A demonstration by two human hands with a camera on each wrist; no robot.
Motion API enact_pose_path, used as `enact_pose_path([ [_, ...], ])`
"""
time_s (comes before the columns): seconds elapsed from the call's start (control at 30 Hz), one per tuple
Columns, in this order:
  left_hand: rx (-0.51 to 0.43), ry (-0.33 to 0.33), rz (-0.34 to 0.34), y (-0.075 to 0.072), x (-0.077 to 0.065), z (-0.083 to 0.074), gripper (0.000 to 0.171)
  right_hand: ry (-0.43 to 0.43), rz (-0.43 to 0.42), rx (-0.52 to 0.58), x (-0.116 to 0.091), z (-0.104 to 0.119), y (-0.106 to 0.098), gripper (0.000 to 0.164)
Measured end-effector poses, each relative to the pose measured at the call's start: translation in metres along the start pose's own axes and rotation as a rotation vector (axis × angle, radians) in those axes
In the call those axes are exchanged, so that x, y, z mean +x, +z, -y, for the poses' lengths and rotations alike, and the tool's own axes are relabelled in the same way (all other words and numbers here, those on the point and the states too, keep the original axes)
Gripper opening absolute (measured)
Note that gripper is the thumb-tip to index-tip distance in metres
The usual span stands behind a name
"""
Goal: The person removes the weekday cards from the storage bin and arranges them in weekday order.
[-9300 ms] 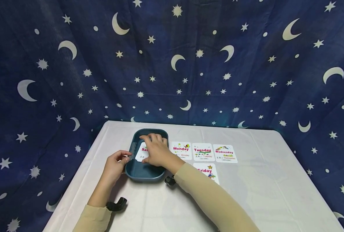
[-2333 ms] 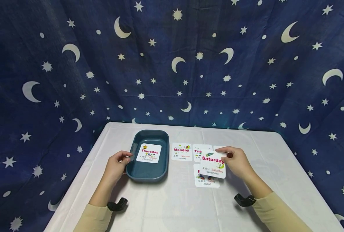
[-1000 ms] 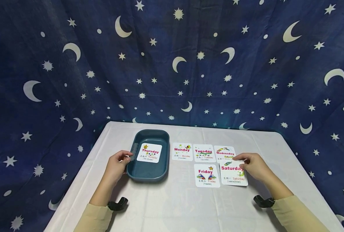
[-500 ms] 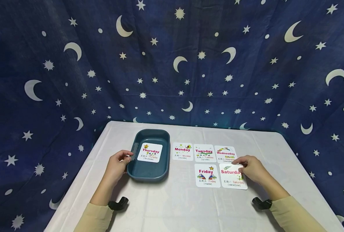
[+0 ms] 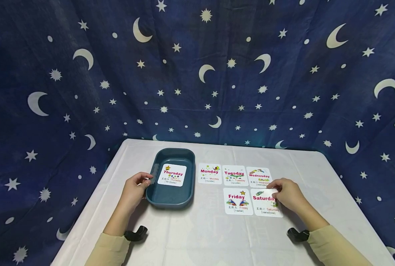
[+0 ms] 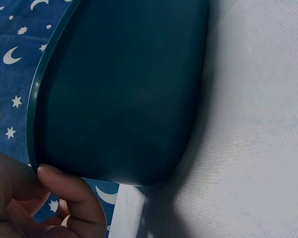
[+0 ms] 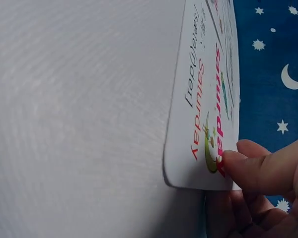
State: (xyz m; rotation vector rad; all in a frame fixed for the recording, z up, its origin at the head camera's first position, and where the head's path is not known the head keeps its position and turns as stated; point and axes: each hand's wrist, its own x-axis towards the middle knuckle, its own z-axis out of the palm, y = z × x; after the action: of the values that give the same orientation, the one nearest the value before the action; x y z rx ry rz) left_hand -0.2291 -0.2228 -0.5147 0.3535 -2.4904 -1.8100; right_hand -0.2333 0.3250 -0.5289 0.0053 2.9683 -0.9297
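In the head view my right hand (image 5: 290, 194) pinches the right side of the white Saturday card (image 5: 265, 205), thumb on its face. The right wrist view shows the thumb (image 7: 258, 171) near the card's corner. The card lies right of the Friday card (image 5: 238, 207) and below the Wednesday card (image 5: 258, 172), whose lower right corner my fingers partly cover. My left hand (image 5: 134, 190) pinches the left rim of a dark teal tray (image 5: 169, 201), as the left wrist view also shows. A Thursday card (image 5: 172, 180) lies face up inside the tray.
Right of the tray, the Monday card (image 5: 210, 177) and Tuesday card (image 5: 234, 180) form the upper row with Wednesday. Everything rests on a white-covered table (image 5: 200, 240). Behind it hangs a blue curtain (image 5: 184, 74) with moons and stars.
The right hand took the Saturday card out of the tray, uncovering Thursday, and carried it right to the lower row. Lately it shifted slightly left toward Friday. The left hand stayed on the tray.
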Motion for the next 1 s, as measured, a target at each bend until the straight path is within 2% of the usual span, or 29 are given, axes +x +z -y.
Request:
enact_pose_path([
  [0.37,0.002,0.001,0.001,0.000,-0.001,0.001,0.020,-0.001,-0.023,-0.048,-0.002,0.001,0.002,0.027],
  [0.57,-0.001,-0.001,0.000,-0.001,-0.001,0.001,0.020,-0.018,-0.056,-0.053,-0.002,0.003,0.000,0.035],
  [0.87,-0.006,-0.003,0.002,0.000,-0.001,0.000,0.020,0.057,-0.090,-0.015,0.003,0.008,-0.002,0.049],
  [1.0,-0.009,0.001,0.005,0.000,-0.001,0.001,0.020,0.054,-0.095,-0.024,0.009,0.012,-0.003,0.054],
])
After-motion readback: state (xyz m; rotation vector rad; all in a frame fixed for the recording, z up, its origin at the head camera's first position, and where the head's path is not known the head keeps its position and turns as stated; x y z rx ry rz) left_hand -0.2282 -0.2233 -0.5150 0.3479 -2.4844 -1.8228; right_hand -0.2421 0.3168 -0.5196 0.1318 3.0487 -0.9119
